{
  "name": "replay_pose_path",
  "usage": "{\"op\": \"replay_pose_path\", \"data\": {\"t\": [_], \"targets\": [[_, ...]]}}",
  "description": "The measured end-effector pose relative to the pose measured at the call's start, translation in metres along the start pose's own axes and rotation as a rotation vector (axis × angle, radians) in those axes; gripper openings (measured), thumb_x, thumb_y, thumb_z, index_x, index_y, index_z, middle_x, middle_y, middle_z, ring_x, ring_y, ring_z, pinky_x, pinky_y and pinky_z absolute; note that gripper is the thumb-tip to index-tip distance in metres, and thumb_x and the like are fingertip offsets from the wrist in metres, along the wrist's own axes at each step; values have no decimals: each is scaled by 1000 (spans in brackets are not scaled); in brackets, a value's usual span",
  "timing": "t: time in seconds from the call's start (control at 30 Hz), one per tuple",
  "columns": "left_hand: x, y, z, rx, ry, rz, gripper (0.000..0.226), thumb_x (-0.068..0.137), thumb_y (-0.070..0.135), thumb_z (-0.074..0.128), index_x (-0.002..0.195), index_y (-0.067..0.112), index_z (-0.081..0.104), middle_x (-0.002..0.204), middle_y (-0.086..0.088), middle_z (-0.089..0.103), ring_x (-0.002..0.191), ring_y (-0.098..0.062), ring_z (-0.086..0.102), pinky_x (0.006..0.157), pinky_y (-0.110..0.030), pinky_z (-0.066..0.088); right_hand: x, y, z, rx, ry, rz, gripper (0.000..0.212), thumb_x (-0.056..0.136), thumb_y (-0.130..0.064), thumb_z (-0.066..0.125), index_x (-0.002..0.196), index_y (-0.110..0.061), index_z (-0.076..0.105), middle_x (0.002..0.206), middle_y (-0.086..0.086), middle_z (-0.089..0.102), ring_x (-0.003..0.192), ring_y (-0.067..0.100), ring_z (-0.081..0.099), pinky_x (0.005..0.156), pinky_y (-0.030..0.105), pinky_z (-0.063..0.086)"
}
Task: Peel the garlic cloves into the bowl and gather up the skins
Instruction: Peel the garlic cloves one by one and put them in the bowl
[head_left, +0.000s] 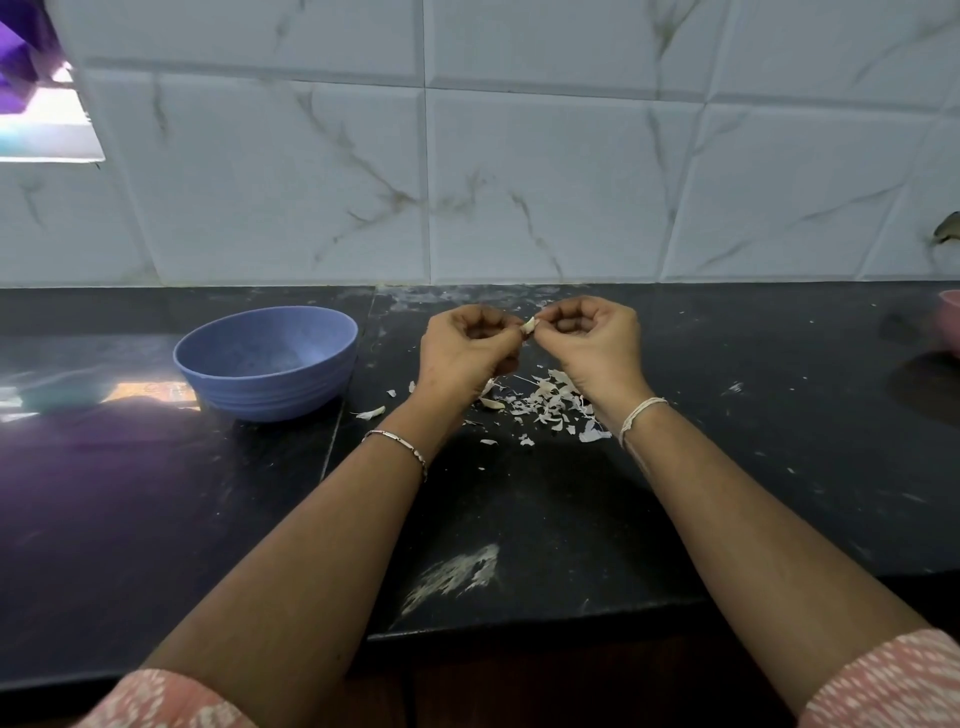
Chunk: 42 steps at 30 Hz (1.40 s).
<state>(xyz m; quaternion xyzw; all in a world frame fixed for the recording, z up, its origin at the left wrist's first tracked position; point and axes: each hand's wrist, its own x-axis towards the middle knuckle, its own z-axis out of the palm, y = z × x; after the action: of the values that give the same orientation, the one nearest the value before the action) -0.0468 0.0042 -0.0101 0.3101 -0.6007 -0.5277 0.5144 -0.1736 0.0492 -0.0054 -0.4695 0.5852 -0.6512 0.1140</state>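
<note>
I hold 1 garlic clove (529, 325) between my 2 hands, a little above the counter (727, 467) and close to the wall. My left hand (467, 345) pinches it from the 9 o'clock side and my right hand (597, 338) from the 3 o'clock side. The fingers of both are curled and the fingertips meet at the clove, so the hands are together, both gripping it. The clove is small, smooth and cream-white. Its long axis seems to run from about 7 o'clock to 1 o'clock, with the narrow tip toward 1 o'clock, but it is too small to be sure.

At 6 o'clock from the clove the skins (550, 405) lie on the counter in a loose heap of thin, dry, white flakes. 1 bigger curved white piece (371, 413) lies apart at 8 o'clock, between the heap and the bowl (275, 395). The bowl is round, matte, blue-violet, with shallow ridges around its lower wall. It stands upright at 9 o'clock from my hands.

The counter is black polished stone with pale specks and a white dusty smear (457, 571) near its front edge. The wall (519, 182) behind is of glossy white tiles with grey-brown veins. At 3 o'clock, at the edge of view, is part of a pink dish (950, 322). My left wrist carries a thin metal bangle (397, 441), my right wrist a white thread (639, 415).
</note>
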Motion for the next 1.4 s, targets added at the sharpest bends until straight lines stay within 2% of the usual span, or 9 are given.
{"op": "replay_pose_path", "data": {"t": [0.1,0.27,0.43,0.67,0.77,0.9,1.07,1.23,1.4], "targets": [[-1,1,1,-105,0,-66,6,83,-1,71,80,4,69,65,-9,64,55,-12,57,67,-32,56,-2,-1,0,221,-23,134,14,76,3,76,75,-9,70,80,14,72,72,20,68,75,29,58],[-1,1,0,-250,-11,-163,6,85,4,72,87,2,67,79,-10,70,60,-12,61,65,-29,60,-3,-4,1,376,-73,237,9,81,5,72,85,-3,68,76,10,69,59,9,63,61,17,53],[0,0,0,-168,-54,-117,12,88,1,67,89,11,60,82,-5,63,61,-10,62,62,-32,61,-2,-3,0,331,-97,238,9,81,4,72,89,2,71,77,10,69,61,8,62,62,16,53],[2,-4,0,-4,-58,-34,10,86,8,73,96,7,70,89,-11,66,69,-13,66,61,-29,57,-1,-2,-1,324,-91,237,7,81,2,73,88,0,72,78,11,69,61,9,61,61,15,52],[2,-6,-1,-3,-84,-34,14,86,7,72,100,5,70,92,-11,67,73,-13,68,61,-28,58,0,-2,-2,333,-114,249,9,80,0,74,88,0,72,77,10,69,61,9,61,64,17,53],[2,-4,-2,-52,-101,-54,9,89,4,68,97,7,66,86,-7,68,65,-11,67,61,-28,59,-1,-5,-3,372,-174,281,7,80,2,73,85,-3,71,79,11,70,63,10,60,67,21,51],[2,-3,-2,-105,-116,-90,8,90,6,67,99,6,68,82,-6,68,60,-6,64,59,-26,59,1,-4,-5,340,-177,281,13,81,3,69,79,-9,73,76,6,69,61,7,57,61,19,48],[2,-2,-2,-117,-122,-104,11,89,7,69,100,7,69,80,-4,69,61,-7,66,59,-26,59,1,-4,-5,212,-166,205,9,86,0,64,86,-2,73,71,1,68,59,6,58,59,18,50],[2,-4,-2,-20,-117,-47,17,89,7,69,105,7,69,85,-6,68,64,-8,67,59,-26,59,1,-3,-8,212,-177,224,12,83,-10,75,84,2,72,75,10,70,66,11,65,64,20,56]]}}
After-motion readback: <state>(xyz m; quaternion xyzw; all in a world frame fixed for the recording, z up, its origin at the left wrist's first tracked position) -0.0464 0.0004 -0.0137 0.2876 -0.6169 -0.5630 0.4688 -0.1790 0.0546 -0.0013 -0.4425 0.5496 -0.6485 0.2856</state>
